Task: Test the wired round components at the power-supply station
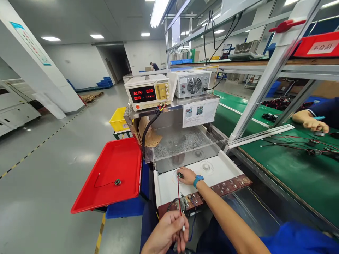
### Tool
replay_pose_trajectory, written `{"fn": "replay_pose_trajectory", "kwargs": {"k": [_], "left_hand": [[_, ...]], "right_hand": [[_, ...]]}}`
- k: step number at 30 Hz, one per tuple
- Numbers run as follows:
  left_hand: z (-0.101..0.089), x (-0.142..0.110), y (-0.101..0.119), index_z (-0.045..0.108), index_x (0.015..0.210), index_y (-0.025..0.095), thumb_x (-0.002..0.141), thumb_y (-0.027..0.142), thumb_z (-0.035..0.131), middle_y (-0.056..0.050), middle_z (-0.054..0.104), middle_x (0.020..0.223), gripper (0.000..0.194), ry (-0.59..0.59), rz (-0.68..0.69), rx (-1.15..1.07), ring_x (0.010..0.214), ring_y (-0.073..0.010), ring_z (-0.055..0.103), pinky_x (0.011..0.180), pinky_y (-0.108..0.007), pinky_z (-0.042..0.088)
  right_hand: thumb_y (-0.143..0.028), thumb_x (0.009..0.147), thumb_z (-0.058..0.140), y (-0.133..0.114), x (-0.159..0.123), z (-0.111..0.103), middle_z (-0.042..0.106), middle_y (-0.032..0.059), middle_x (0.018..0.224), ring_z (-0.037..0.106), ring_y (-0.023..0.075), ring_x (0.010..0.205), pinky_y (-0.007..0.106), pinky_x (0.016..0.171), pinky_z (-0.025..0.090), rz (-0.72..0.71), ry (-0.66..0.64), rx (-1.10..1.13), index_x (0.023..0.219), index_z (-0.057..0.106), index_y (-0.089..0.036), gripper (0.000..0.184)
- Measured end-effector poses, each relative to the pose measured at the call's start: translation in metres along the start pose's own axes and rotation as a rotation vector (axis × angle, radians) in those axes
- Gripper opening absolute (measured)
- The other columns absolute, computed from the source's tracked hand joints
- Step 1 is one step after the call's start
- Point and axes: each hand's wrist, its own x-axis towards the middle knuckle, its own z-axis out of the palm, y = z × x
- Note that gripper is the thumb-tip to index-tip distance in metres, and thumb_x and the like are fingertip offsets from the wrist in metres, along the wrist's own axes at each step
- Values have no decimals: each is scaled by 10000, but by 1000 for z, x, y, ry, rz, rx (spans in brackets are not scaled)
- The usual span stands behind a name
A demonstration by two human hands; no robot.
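Note:
My right hand [187, 175], with a blue band on its wrist, has its fingers closed around a small round motor [180, 175] over the white panel of the fixture. A red wire [178, 193] runs from that motor down to my left hand [169, 229]. The left fingers pinch the wire near its end, where a small white connector [183, 228] sticks out. Between the hands lies a brown terminal strip [217, 191] with metal studs and dark leads. Beyond my right hand, a round clear seat [206, 166] sits in the white panel.
A red tray [113, 160] at left holds a similar wired motor [118, 182]. Behind the fixture stand a power supply [148, 92] with red digits and a grey fan unit [194, 85]. At right, another person's hand [315, 123] works over a green bench [286, 169].

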Motion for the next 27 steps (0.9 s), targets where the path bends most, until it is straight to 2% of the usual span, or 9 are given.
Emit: {"fn": "replay_pose_trajectory", "kwargs": {"k": [3,6,8,12,14,20,27], "left_hand": [[9,27,17,595,794,141,704,540,742,-18,652,666,435,78,116,10,468,-71,562,423,-164,397],[3,59,27,637,800,130,677,545,759,-42,672,749,450,175,199,92,595,-96,597,558,-199,474],[-4,79,28,660,773,129,667,585,737,-49,669,748,475,258,233,223,633,-121,586,583,-222,468],[-19,107,21,685,730,131,761,584,605,-41,660,695,460,401,329,636,683,-158,561,645,-259,432],[-24,116,16,688,720,133,784,533,579,-37,669,691,420,411,344,751,701,-169,564,689,-276,424],[-32,130,-2,668,651,145,782,446,541,-25,649,632,352,416,312,890,666,-177,546,675,-292,389],[-36,132,-4,643,627,158,776,415,522,-13,636,611,321,429,285,967,654,-174,549,674,-286,393]], "right_hand": [[-260,767,631,1,2,0,618,81,1054,583,203,914,291,829,426,17,-3,-15,1100,642,-182,342],[-293,761,636,2,3,1,626,81,1054,585,200,902,288,814,421,38,7,-32,1097,642,-181,354],[-296,762,630,2,3,1,633,77,1051,588,195,895,283,803,419,43,8,-37,1098,639,-183,355],[-282,751,634,1,5,-2,644,76,1039,589,197,896,278,789,413,59,-23,-49,1071,643,-179,336],[-287,752,636,0,5,-5,645,82,1038,587,203,899,279,784,411,67,-35,-62,1043,645,-174,312],[-296,754,620,-4,2,-12,637,84,1022,585,206,874,281,756,409,67,-53,-79,998,642,-169,275],[-300,739,639,-5,2,-14,642,81,1005,586,205,879,275,750,411,83,-55,-68,985,647,-164,282]]}}
